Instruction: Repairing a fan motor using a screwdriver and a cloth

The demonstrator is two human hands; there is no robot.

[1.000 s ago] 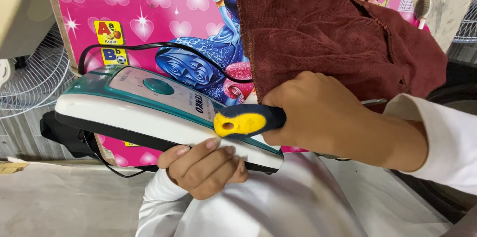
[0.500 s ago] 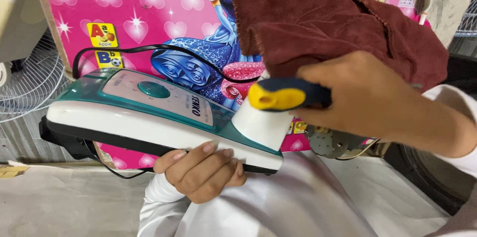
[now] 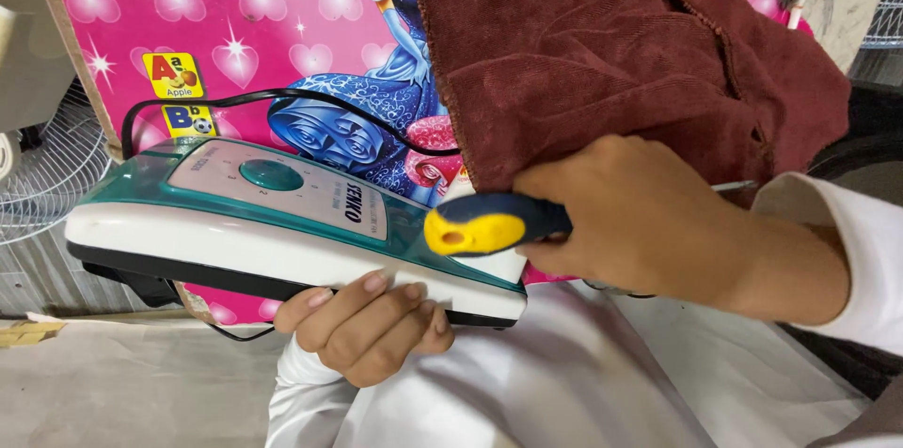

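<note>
The white-and-teal appliance (image 3: 282, 232) — long, with a pale panel and a round teal dial on top — is held level over a lap in white cloth, gripped from below by the left hand (image 3: 362, 330), whose fingers are curled against its dark underside. A screwdriver (image 3: 489, 222) with a yellow-and-dark-blue handle is clasped in the right hand (image 3: 640, 222), fingers wrapped shut around it; the yellow butt end lies just over the appliance's near end. Its thin metal shaft is glimpsed past the wrist. A black cord (image 3: 235, 100) is looped behind the appliance. A maroon towel (image 3: 611, 53) is draped just beyond the right hand. Farthest back, a pink board (image 3: 188, 15) is propped — printed with hearts, a cartoon figure in a blue gown and small yellow squares. A wire fan guard (image 3: 42, 175) is seen at the left edge.
</note>
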